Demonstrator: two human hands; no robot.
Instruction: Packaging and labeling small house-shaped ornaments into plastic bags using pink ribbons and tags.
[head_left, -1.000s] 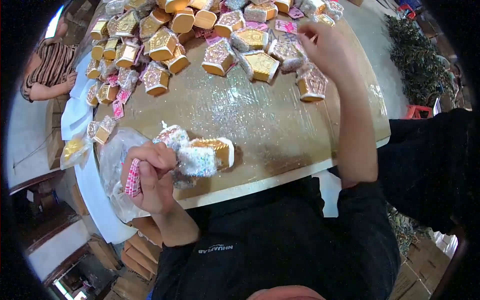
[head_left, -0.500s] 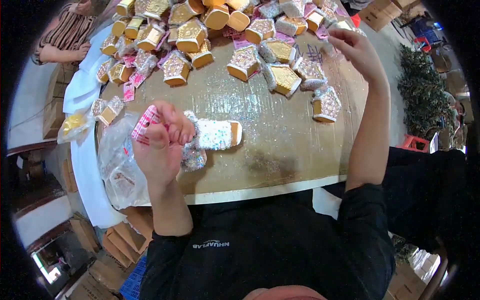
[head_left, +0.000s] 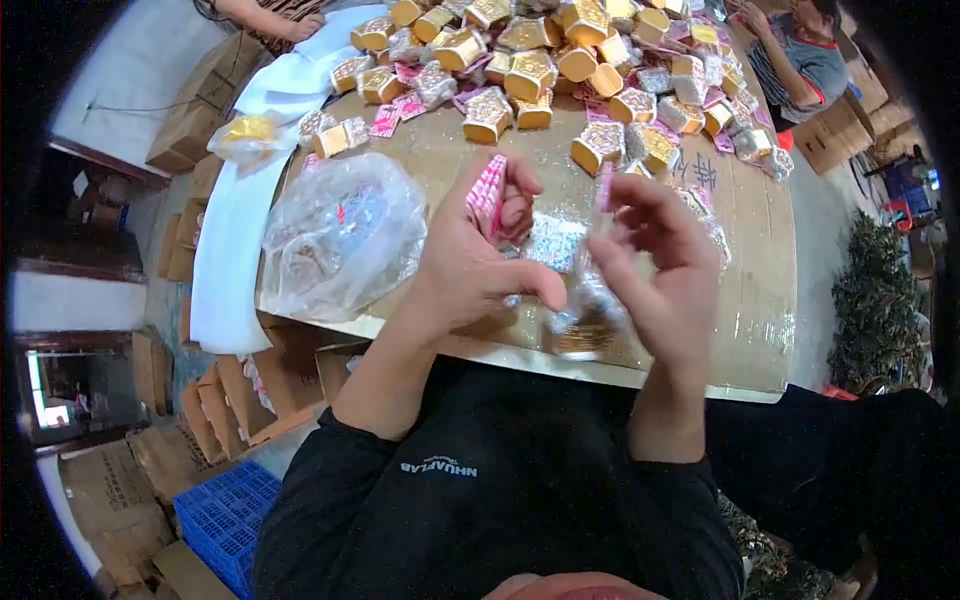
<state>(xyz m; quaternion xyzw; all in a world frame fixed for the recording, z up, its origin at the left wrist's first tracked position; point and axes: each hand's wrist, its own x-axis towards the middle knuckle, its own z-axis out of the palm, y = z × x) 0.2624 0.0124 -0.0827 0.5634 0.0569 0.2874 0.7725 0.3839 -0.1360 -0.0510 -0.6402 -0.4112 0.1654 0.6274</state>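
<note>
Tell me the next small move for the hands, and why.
Perhaps steady the blurred ornament by the right hand with the left hand: the blur suggests the ornament is moving, and the left thumb sticks out, clear of the pink tags.

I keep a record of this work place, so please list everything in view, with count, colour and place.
House-shaped ornaments: many, gold and white, table's far side
Near ornaments: count unclear, white and gold, between hands
Cards: several, pink, among far ornaments
Large bag: one, clear, table's left
Small bag: one, clear, yellow contents, upper left
Sheeting: count unclear, white, table's left edge
Table: one, brown top, centre
Boxes: several, brown, mostly lower left
Crate: one, blue, lower left
Plants: count unclear, green, far right
Other people: two, striped and grey clothes, upper left and right
Left hand: one, centre, holding a pink card stack
Right hand: one, right of centre, holding a blurred pinkish piece
</note>
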